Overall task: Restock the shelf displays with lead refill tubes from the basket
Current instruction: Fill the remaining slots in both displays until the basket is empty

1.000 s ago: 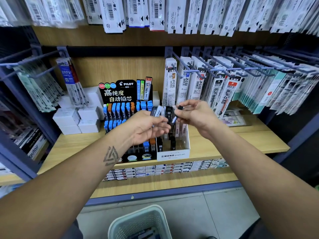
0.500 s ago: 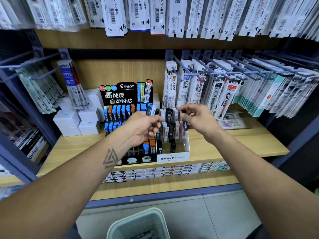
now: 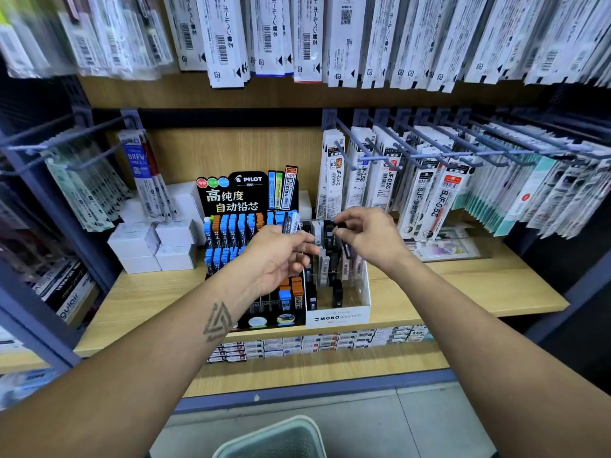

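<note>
Nearest to me, below the white MONO display box and at the bottom edge of view, sits the pale basket on the floor; what lies inside it I cannot tell. Above the box's open top, my left hand has its fingers curled around a small bunch of lead refill tubes, whose ends stick up just left of the box's back rows. My right hand hovers over the same box, thumb and forefinger pinching one dark tube above the standing tubes. Left of the MONO box, touching its side, stands the black PILOT display with blue and orange tubes in tiers. Both stand on the wooden shelf. Further left of the box are stacked white cartons. Behind and right of the box, packaged pen refills hang from hooks, and more packets hang above.
</note>
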### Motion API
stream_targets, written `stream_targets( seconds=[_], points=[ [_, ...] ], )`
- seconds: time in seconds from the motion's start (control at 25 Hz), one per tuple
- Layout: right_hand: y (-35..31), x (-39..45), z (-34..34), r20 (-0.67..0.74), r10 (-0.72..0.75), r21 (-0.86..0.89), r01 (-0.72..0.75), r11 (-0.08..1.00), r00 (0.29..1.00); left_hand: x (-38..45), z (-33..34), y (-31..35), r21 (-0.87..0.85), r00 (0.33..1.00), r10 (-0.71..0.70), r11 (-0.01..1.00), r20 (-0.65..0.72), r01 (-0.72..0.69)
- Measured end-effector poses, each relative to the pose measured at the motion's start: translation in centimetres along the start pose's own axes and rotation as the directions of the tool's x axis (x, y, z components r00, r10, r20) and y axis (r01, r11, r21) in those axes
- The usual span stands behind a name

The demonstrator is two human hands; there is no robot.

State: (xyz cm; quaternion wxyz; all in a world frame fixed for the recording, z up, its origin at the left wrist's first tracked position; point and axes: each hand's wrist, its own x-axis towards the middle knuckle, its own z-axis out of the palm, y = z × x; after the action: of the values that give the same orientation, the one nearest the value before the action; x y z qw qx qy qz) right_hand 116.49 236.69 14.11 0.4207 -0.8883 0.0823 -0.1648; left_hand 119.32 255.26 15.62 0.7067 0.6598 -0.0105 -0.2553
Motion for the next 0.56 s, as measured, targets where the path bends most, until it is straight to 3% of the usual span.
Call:
stream_targets(
  seconds=[0.12, 0.2, 0.32, 0.56],
  points=[
    [-0.3, 0.6, -0.2, -0.049, 0.036, 0.134, -0.029, 0.99, 0.998, 0.0, -0.2, 0.1, 0.008, 1.0, 0.013, 1.0, -0.001, -0.013],
    [-0.2, 0.6, -0.5, -0.003, 0.081, 0.222, -0.079, 0.972, 0.997, 0.1, -0.4, 0.1, 0.025, 1.0, 0.015, 1.0, -0.008, -0.015],
    [0.2, -0.2, -1.1, 0.151, 0.115, 0.176, -0.141, 0.974, 0.982, 0.2, -0.5, 0.0, 0.04, 1.0, 0.015, 0.999, -0.004, -0.015],
    [1.1, -1.7, -1.7, 0.197, 0.063, 0.037, -0.072, 0.997, 0.978, -0.5, 0.2, -0.1, 0.047, 1.0, 0.003, 0.999, 0.024, -0.004]
  ],
)
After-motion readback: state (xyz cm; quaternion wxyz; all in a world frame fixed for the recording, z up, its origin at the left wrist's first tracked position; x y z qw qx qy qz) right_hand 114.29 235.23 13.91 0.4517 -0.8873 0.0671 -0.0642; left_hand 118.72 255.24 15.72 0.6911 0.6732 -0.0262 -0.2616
